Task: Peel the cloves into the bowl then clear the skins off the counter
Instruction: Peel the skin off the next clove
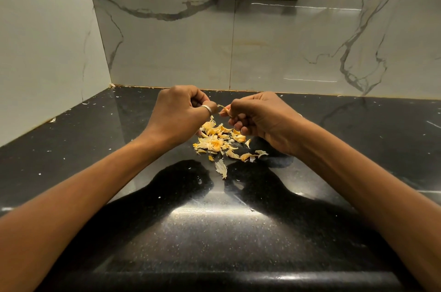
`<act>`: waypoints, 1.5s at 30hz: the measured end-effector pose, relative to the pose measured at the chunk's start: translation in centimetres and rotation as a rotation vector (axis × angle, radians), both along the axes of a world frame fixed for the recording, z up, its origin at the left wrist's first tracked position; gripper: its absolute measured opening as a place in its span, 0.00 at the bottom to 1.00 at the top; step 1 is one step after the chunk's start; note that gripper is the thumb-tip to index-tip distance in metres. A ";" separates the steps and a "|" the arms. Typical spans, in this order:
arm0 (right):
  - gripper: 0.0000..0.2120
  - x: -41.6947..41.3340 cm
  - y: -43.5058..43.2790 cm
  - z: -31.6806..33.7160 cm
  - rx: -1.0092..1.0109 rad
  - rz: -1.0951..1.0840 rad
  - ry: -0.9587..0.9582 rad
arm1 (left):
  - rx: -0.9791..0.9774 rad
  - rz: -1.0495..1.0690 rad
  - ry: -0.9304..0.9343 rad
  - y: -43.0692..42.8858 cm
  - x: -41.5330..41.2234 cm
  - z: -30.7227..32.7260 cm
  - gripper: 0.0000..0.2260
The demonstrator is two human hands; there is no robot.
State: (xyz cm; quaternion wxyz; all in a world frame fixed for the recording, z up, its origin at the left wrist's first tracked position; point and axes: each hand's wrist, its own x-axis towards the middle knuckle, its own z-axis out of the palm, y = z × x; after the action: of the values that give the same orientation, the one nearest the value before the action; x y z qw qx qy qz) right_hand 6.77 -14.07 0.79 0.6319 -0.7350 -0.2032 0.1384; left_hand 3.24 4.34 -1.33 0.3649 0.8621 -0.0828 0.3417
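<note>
Head view, only view.

- Both hands raised just above the counter (pixel 214 232), near the back wall, fingertips close together.
- Left hand (pixel 176 112): fingers curled in, tips pinching one end of a small pale piece. Ring (pixel 206 108) on one finger.
- Right hand (pixel 260 119): thumb and forefinger pinch the other end; the other fingers are curled loosely under.
- The piece between them reads as a clove (pixel 223 109) with a thin strip of skin pulling away. Most of it is hidden by the fingers, so how much peel is left cannot be told.
- Skins (pixel 216 140): loose yellowish heap on the counter directly below the hands, with a few strays lying toward the person.
- Bowl: not identifiable. A dark shape lies under the right hand, either shadow or vessel; cannot tell.

Judgement: step in hand is peeling, well along given the size of the heap. Clearing not begun.

Next move calls for stripping off the last skin, letting it fall on the heap, then dropping the bare clove in the bowl. Fine pinch needed, since the skin is thin and tears easily.
</note>
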 end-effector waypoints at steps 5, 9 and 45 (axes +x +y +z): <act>0.11 0.4 -0.3 0.1 -0.003 -0.021 -0.009 | -0.013 0.057 -0.030 0.4 0.1 0.1 0.10; 0.12 0.5 -0.3 0.0 -0.007 -0.016 -0.042 | 0.146 0.024 -0.107 0.1 0.2 -0.2 0.06; 0.05 0.2 -0.2 -0.5 0.074 0.022 -0.305 | -0.584 -0.249 0.325 -1.2 -0.9 0.6 0.06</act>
State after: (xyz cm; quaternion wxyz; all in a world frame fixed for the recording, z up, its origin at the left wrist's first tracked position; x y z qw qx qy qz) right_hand 6.96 -14.26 0.32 0.6189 -0.7213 -0.3099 0.0244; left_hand 2.31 3.12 -0.78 0.6433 0.7477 -0.0271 0.1623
